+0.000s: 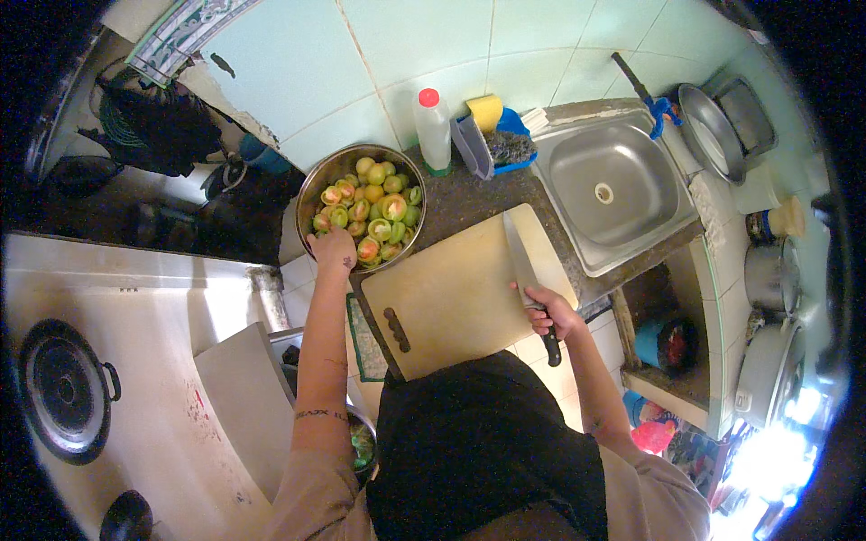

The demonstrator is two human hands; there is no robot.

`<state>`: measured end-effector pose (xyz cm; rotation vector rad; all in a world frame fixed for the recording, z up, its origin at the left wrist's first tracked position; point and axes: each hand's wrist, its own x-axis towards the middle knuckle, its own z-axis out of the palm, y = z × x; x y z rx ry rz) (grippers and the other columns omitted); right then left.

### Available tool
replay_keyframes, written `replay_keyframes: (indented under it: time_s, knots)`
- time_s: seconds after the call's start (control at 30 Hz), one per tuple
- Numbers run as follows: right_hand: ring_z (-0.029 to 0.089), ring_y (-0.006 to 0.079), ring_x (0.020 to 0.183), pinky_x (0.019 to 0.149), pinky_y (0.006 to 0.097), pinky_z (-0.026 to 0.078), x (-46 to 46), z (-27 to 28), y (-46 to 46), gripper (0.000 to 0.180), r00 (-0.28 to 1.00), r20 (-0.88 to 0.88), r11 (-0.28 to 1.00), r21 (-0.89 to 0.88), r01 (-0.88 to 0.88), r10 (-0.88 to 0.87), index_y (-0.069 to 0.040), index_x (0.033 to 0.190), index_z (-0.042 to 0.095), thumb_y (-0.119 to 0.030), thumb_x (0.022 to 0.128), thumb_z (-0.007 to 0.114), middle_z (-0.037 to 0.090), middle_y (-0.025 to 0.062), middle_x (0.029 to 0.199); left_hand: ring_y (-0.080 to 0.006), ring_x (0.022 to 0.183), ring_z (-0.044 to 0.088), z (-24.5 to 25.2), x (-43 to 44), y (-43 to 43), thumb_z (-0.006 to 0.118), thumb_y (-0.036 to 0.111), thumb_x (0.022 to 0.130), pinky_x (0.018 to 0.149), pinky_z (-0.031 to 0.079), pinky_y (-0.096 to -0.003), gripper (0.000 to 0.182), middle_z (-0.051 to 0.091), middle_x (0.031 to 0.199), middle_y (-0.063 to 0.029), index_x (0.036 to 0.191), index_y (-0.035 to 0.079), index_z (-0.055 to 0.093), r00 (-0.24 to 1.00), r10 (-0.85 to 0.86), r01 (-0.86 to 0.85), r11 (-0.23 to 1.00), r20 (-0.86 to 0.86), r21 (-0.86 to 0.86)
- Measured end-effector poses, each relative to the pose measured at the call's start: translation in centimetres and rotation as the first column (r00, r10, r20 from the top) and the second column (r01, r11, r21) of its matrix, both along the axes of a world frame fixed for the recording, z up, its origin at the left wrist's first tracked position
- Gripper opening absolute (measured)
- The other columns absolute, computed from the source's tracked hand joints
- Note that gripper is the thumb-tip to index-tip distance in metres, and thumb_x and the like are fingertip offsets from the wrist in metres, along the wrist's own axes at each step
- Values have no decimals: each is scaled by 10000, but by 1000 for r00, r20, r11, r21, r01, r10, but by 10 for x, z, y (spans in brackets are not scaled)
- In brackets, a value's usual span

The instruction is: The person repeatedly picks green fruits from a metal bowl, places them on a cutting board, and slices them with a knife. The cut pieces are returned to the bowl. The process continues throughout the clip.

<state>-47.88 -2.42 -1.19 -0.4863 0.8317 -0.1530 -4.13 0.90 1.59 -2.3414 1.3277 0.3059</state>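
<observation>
My right hand (549, 311) is closed around the black handle of a kitchen knife (517, 250), its broad blade pointing away from me over the right part of a cutting board (446, 297). Nothing lies on the board, which has a dark handle slot at its lower left. Beyond its left corner stands a round metal bowl (302, 203) of greenish and reddish tomatoes (377, 211), several of them cut open. My left hand (333, 249) reaches over the near rim into the bowl, at the tomatoes; its fingertips are hidden, so whether it grips one does not show.
Behind the board are a plastic bottle with a red cap (433, 128) and a blue holder (521, 162) with a yellow sponge and scouring pad. A stainless steel sink (609, 196) is set in the counter at right. Metal pots (771, 277) stand farther right.
</observation>
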Motion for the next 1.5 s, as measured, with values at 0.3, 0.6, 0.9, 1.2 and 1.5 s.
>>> replay_keyframes:
  time_s: [0.3,0.6,0.9,1.2,1.5]
  knots:
    - [244,36,364,338,203,236,0,5,-1,300,999,50,1000,-9,-7,7,-158,1244,524,-311,1009,419,312,-79,531,-356,947,662,43,-9,9,652,167,771,891,445,-514,474,690,987,-198,1217,57,535,997,-8,-3,988,-70,-152]
    - [285,55,397,361,225,262,7,2,2,314,998,-67,1000,-17,-17,15,-155,1257,479,-327,995,459,336,-56,562,-159,987,584,37,-138,31,689,-50,720,834,503,-289,503,568,1102,-28,1169,99,518,224,-422,-406,779,-878,-478]
    - [579,537,772,676,599,458,49,11,52,226,767,-624,480,-724,-496,-147,-56,1073,400,-263,984,415,593,348,808,-171,967,592,-51,-196,28,773,39,740,853,503,-310,427,623,1060,-55,1116,79,574,253,-321,-509,758,-913,-408]
    - [614,497,715,669,604,475,57,30,61,243,616,-781,404,-599,-691,-106,-65,1102,391,-279,987,395,616,302,730,-159,1002,586,-63,-196,36,752,79,789,858,502,-300,392,615,1070,-39,1130,45,561,188,-287,-605,720,-939,-341]
    - [631,468,691,644,585,493,61,49,59,258,532,-845,318,-517,-795,-42,-32,1125,392,-247,983,374,635,269,727,-150,975,588,-68,-198,39,757,146,791,904,454,-300,314,643,1001,-36,1045,42,604,164,-238,-692,664,-957,-284]
